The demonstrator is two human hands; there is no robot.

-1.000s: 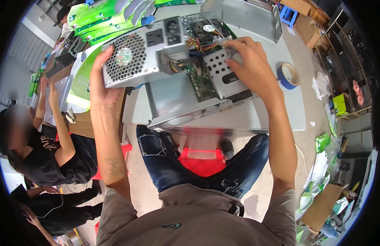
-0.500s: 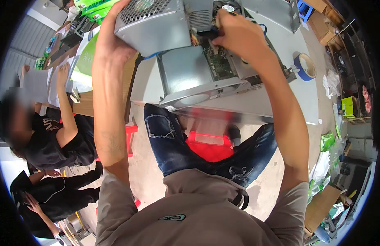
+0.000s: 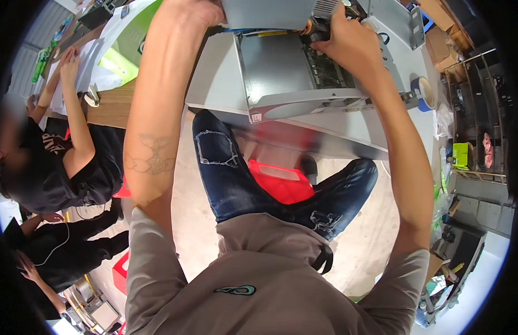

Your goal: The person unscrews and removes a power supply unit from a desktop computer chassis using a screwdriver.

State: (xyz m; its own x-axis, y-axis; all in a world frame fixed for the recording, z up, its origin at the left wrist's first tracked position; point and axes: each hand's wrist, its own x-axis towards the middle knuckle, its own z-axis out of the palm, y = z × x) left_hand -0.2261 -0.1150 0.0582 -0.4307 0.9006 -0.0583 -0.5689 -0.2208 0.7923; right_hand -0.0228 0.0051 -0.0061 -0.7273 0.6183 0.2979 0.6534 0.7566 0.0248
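Note:
A grey metal computer power supply (image 3: 267, 15) is at the upper edge, partly cut off, over the far part of an open computer case (image 3: 303, 106). My left hand (image 3: 195, 12) is closed on its left side, with the fingertips out of view. Coloured and dark cables (image 3: 310, 27) come out at the box's right end. My right hand (image 3: 354, 42) is closed around the dark cables there, thumb and forefinger bent, above a green circuit board (image 3: 333, 72) in the case. Bare sheet metal (image 3: 276, 67) fills the case's left part.
The case lies on a white table (image 3: 214, 84). A roll of blue tape (image 3: 423, 94) stands at the table's right. To the left is a wooden desk (image 3: 111, 106) with papers and a stapler (image 3: 92, 96), where another person (image 3: 58, 162) sits. A red stool (image 3: 281, 181) stands between my legs.
My left hand has moved the power supply away from me and to the right over the case. My right hand stays at the cables. The seated person has brought both hands together.

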